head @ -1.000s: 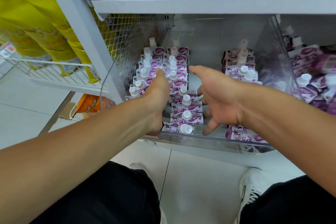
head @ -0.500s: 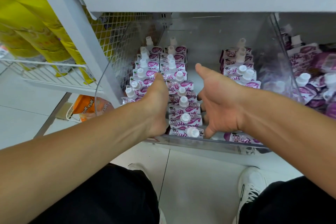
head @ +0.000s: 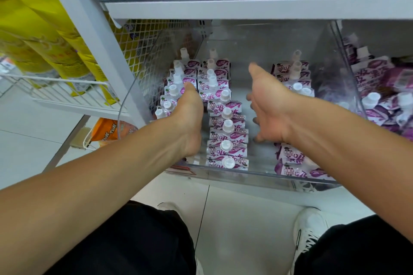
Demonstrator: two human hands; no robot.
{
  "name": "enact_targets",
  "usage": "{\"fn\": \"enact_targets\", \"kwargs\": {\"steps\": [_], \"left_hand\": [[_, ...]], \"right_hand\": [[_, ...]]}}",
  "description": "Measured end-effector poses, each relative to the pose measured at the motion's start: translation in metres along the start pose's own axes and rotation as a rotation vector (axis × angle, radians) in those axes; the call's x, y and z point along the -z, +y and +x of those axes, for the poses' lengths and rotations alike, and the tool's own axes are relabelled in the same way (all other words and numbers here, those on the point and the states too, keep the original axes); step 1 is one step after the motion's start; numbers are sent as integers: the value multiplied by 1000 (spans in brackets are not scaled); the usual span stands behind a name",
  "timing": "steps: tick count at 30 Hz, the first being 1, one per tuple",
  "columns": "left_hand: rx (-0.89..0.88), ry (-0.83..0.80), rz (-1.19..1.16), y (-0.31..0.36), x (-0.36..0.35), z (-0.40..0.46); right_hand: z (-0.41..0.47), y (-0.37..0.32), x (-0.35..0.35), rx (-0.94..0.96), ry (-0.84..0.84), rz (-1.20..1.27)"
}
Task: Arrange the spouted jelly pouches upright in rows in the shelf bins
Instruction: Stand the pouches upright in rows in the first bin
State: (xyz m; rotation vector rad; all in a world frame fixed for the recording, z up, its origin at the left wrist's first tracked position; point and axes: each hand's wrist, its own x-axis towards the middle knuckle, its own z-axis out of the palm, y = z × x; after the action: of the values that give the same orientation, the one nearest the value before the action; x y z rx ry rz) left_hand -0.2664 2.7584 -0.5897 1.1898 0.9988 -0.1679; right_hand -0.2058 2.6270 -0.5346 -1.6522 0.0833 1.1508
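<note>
A: White-and-purple spouted jelly pouches (head: 228,134): location?
B: Upright in rows inside the clear plastic shelf bin (head: 263,176).
A: Hands?
B: Left hand (head: 190,116) pressed between two rows, fingers hidden. Right hand (head: 268,105) spread, holding nothing.

Your left hand (head: 190,116) sits between two rows of pouches (head: 228,127) along the bin's (head: 245,176) left wall; your right hand (head: 271,109) hovers mid-bin, more pouches stacked (head: 295,73) at its right wall and lying flat (head: 295,161) at its front right corner.
</note>
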Motion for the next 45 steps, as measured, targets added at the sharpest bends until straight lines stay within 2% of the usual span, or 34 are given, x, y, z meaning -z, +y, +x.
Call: {"fn": "enact_targets", "kwargs": {"steps": [3,7,10,18,27,31,36,40,43,44,45], "left_hand": [[-15,-41,-28,2,-11,1],[-57,9,-5,-1,-13,3],[-49,-44,18,-2,-11,8],[-75,105,-30,13,-28,7],[-180,100,-31,6,-17,21],[-165,64,-31,16,-14,20],[-229,130,-41,38,-17,18],[-220,155,-166,49,-19,11],[-356,299,-8,48,-15,13],[-431,315,38,49,-14,14],[-550,337,178,50,-10,17]], "right_hand": [[4,-7,0,1,58,-45],[4,-9,2,8,48,-146],[12,-12,4,-13,28,-77],[38,-14,2,-77,97,55],[53,-13,5,3,140,91],[56,-13,1,26,151,116],[54,-17,1,43,186,133],[59,-19,9,54,162,171],[61,-18,8,44,179,179],[62,-17,7,41,186,186],[64,-17,7,42,189,191]]}}
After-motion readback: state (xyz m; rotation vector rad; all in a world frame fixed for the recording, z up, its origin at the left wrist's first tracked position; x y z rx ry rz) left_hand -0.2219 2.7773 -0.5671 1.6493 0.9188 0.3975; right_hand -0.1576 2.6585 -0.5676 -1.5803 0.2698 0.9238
